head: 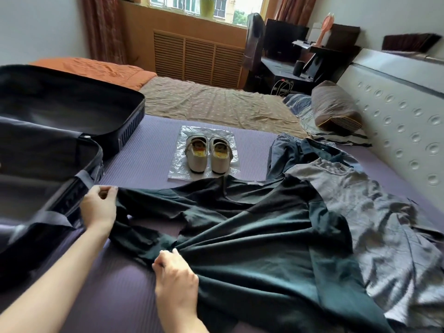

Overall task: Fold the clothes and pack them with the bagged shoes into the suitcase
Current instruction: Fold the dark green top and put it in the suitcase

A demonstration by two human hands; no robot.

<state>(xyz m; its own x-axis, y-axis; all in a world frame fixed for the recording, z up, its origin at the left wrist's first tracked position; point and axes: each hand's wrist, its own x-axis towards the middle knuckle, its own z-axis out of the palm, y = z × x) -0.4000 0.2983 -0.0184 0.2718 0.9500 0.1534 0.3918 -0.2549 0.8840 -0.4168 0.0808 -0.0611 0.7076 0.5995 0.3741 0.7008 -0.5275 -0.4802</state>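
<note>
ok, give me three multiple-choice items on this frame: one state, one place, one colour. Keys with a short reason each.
1. The suitcase is: A zipped shut; B lying open; C standing upright.
2. The shoes stand: A inside the suitcase; B in a hand; C on the plastic bag.
3. The garment that both hands hold is: A dark green; B orange; C white.

Key:
1 B: the lid is swung back and the dark lining shows.
2 C: the pair sits side by side on the flat clear bag on the bed.
3 A: the left hand pinches its edge and the right hand grips bunched cloth, all of it dark green.
</note>
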